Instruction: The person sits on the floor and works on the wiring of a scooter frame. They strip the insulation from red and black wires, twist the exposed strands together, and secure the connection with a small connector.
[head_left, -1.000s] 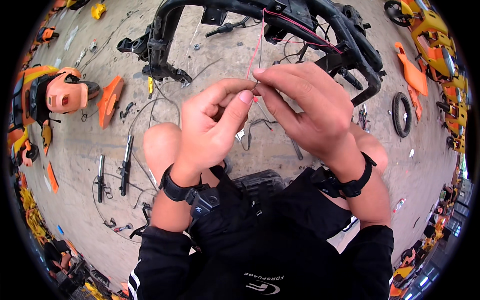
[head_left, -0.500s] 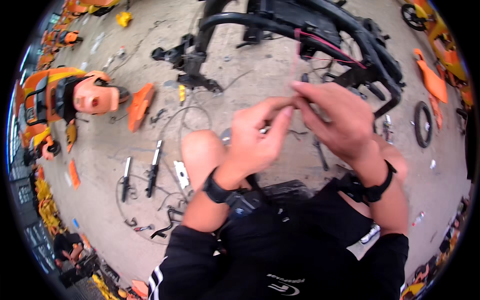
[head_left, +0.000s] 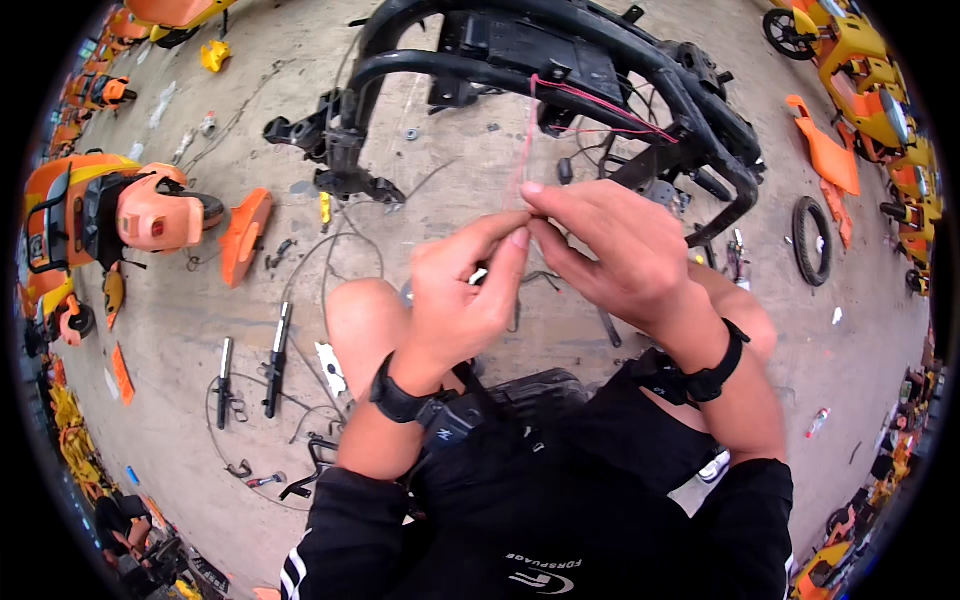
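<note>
A thin pink string (head_left: 527, 140) runs from the black scooter frame (head_left: 430, 62) down to my fingertips. My left hand (head_left: 462, 285) is closed in a pinch, thumb against forefinger, where the string comes down. Touching it tip to tip, my right hand (head_left: 625, 258) pinches at the same spot. The string's end is hidden between the fingers. More pink string stretches along the frame's near tube to the right. The frame lies on the floor just beyond my hands.
Two fork tubes, one longer (head_left: 277, 360) and one shorter (head_left: 224, 385), lie left of my knee beside loose cables. An orange panel (head_left: 245, 238) and an orange scooter (head_left: 160, 215) are further left. To the right lie a black tyre (head_left: 812, 241) and an orange fairing piece (head_left: 828, 155).
The whole view has shifted slightly, so the frame and my hands appear further left and a bit lower. Both hands keep their fingertip pinch together.
</note>
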